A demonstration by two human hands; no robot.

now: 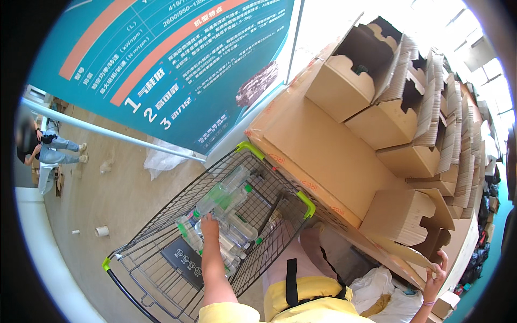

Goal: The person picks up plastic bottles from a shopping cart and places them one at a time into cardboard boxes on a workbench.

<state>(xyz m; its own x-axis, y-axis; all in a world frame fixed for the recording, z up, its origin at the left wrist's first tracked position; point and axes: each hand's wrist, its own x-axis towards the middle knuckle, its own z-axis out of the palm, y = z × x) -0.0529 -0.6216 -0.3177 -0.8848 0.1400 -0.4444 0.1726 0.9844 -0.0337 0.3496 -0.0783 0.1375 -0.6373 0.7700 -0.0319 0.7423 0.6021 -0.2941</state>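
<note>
A wire shopping cart (pixel 141 243) with lime-green corners stands before me, tilted in the view. Clear plastic bottles (pixel 240 230), several with green caps, lie heaped inside it. My left hand (pixel 210 225) reaches down into this heap, its fingers bunched against a plastic bottle (pixel 211 200); the fingertips are partly hidden. Out to the right, my right hand (pixel 438 275) has its thumb and fingers closed at the flap of an open cardboard box (pixel 399 216). That box sits on its side at the near edge of a big carton.
The large flat carton (pixel 323 145) borders the cart's right side. Rows of open cardboard boxes (pixel 385 125) stand on it. Behind the cart rises a teal printed board (pixel 177 64). White sacks (pixel 371 288) lie by my legs. Another person (pixel 51 145) stands far left.
</note>
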